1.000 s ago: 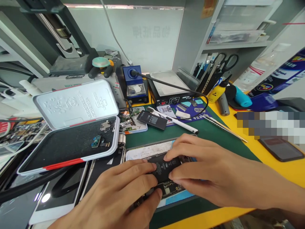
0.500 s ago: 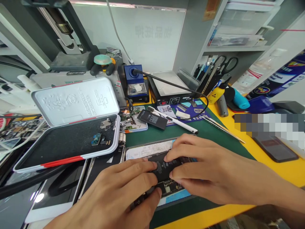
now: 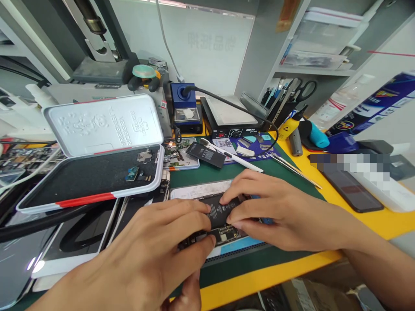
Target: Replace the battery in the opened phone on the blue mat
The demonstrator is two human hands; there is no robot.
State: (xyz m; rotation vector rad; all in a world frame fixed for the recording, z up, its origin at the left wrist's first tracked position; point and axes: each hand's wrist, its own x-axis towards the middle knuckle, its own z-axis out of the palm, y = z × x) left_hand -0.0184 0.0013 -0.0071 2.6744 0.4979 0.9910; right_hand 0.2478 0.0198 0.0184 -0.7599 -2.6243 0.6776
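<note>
An opened phone (image 3: 223,235) lies on the green mat, its circuit board showing, with a black battery (image 3: 218,212) in its body. My left hand (image 3: 152,255) lies over the phone's left end, fingers curled and pressed on the battery and the frame's near edge. My right hand (image 3: 275,211) comes from the right, its fingertips pinching and pressing the battery's right side. Both hands hide most of the phone.
An open white tin (image 3: 94,172) with small parts stands at the left, over phone screens (image 3: 68,246). Behind the phone lie a spare battery (image 3: 205,154), a white pen-like tool (image 3: 233,159) and tweezers (image 3: 295,170). A heating plate (image 3: 227,114), a blue soldering stand (image 3: 183,108) and a dark phone (image 3: 352,190) sit further off.
The view has tipped down and the scene sits higher in frame. Both hands stay on the battery; my fingers have closed a little tighter on it.
</note>
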